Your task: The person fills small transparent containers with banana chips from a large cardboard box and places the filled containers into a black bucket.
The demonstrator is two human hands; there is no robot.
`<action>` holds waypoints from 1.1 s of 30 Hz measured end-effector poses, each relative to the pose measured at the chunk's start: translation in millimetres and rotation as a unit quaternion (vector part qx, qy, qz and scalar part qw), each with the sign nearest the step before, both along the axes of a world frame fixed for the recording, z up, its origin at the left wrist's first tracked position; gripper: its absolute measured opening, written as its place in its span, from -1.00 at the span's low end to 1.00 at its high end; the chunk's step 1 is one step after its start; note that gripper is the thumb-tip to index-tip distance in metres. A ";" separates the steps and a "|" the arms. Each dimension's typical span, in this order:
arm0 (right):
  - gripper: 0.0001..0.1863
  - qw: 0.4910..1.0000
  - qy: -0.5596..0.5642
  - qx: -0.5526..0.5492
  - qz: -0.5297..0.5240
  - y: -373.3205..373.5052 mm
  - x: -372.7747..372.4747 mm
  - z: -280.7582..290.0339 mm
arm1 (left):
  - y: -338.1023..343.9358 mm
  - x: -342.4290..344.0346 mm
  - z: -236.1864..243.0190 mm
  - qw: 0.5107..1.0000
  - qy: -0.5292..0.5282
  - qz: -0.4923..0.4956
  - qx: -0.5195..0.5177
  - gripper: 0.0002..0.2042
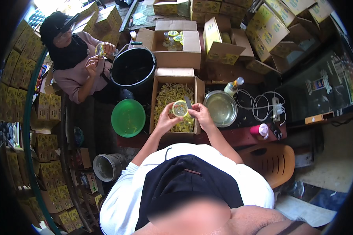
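Observation:
My left hand (166, 119) is closed round a clear cup (180, 111) with a yellow rim, its round mouth facing up toward me. Close beside that rim, a flat grey knife blade (188, 102) points away from me, gripped in my right hand (201, 114). Both hands are over an open cardboard box (199, 88) filled with yellowish strips and scraps (166, 96). To the left of the box is a green plastic basin (128, 117); to its right, a metal bowl (220, 109) holds what looks like clear liquid.
A co-worker (76, 55) at the left handles a clear cup beside a black bucket (133, 67). Farther back, an open carton (176, 58) holds several yellow-topped cups. A bottle (234, 86), white cables (259, 100) and a pink container (260, 131) lie to the right, near an orange chair (268, 162).

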State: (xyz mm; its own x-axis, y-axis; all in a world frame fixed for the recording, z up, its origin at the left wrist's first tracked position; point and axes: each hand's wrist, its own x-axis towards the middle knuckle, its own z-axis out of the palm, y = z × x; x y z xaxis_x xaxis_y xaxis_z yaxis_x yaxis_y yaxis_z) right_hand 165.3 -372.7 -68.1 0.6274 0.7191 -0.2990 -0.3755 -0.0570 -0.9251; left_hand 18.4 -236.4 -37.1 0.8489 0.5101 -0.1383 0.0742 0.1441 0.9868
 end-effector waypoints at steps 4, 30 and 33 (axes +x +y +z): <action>-0.75 0.999 0.050 0.019 0.011 0.5 -2.7 0.7 | 5.8 0.3 -0.6 0.970 0.038 0.006 0.238 -0.28; -0.80 0.783 -0.616 -0.085 0.001 -1.7 -24.9 58.9 | 27.0 8.9 12.6 0.860 0.127 0.090 0.485 -0.36; -0.79 0.722 -0.686 -0.090 0.021 0.4 -26.3 54.6 | 29.3 10.3 14.9 0.866 0.141 0.075 0.474 -0.38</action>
